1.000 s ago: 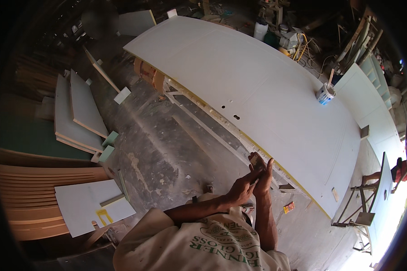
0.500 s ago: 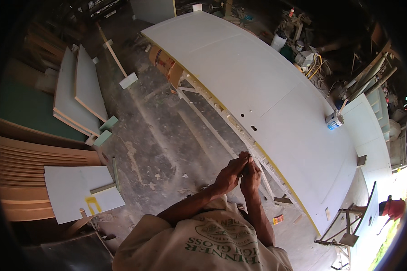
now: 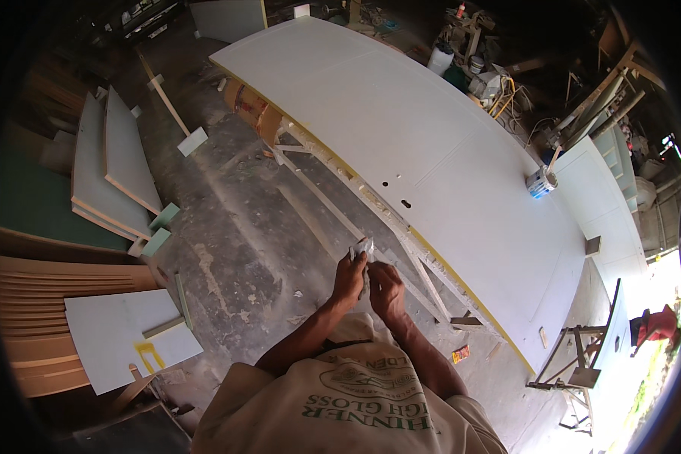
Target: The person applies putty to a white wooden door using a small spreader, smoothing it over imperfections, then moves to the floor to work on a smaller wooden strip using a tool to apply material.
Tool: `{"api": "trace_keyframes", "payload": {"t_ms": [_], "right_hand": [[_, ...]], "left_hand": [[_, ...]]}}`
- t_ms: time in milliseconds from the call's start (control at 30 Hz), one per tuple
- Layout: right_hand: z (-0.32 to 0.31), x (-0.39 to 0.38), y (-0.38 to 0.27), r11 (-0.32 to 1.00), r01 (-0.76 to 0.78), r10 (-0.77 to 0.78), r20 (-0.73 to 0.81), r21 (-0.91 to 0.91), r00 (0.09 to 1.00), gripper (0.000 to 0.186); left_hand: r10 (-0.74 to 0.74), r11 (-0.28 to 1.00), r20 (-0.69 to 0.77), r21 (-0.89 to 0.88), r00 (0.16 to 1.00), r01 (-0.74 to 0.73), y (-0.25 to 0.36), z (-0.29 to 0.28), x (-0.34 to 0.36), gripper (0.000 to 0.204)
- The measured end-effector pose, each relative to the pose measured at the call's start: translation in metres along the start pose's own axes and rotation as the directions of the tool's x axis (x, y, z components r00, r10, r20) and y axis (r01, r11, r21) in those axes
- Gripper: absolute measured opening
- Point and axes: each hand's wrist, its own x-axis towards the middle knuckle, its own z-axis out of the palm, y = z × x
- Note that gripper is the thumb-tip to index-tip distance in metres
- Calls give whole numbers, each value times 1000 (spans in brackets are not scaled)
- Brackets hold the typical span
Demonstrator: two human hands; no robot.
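In front of my chest, my left hand [image 3: 346, 278] is closed around a small flat piece [image 3: 365, 247], pale and silvery, which pokes up past the fingertips. Its exact kind is not clear. Close beside it on the right, my right hand [image 3: 387, 292] has its fingers curled together near the lower end of that piece; what they pinch is hidden. Beyond both hands lies a long white door-like panel [image 3: 401, 136] with yellowish edges and two small dark holes near its near side. It rests on a whitish wooden frame [image 3: 424, 280], and my hands are apart from it.
A paint can [image 3: 542, 182] with a stick stands on the panel's right part. Pale panels [image 3: 113, 163] lean at the left, above a stack of brown boards [image 3: 30, 325]. A white board with a yellow mark [image 3: 91, 325] lies there. A red-clad person [image 3: 653, 327] is far right.
My hands have shifted left, away from the panel's edge, and come slightly apart. The silvery piece now shows above my left fingers. The whole view has turned a little.
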Motion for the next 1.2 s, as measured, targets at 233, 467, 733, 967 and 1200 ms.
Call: {"api": "trace_keyframes", "payload": {"t_ms": [233,467,733,967,1200], "right_hand": [[-7,24,11,931,-340,347,-40,133,937,17],[1,2,-68,975,149,-160,55,168,986,30],[8,20,-33,999,-44,44,-85,6,995,34],[-7,-10,-42,999,4,-12,-192,-42,981,25],[-94,-56,46,690,-551,697,-225,469,681,20]], "left_hand": [[-236,965,18,-113,972,237,-2,-48,-15,39],[-532,653,168,-543,830,528,-30,-98,31,61],[-373,667,605,-352,703,657,-30,-59,-6,42],[-455,671,535,-319,711,669,-52,-70,-9,45],[-551,832,149,22,821,555,-18,-51,-24,46]]}}
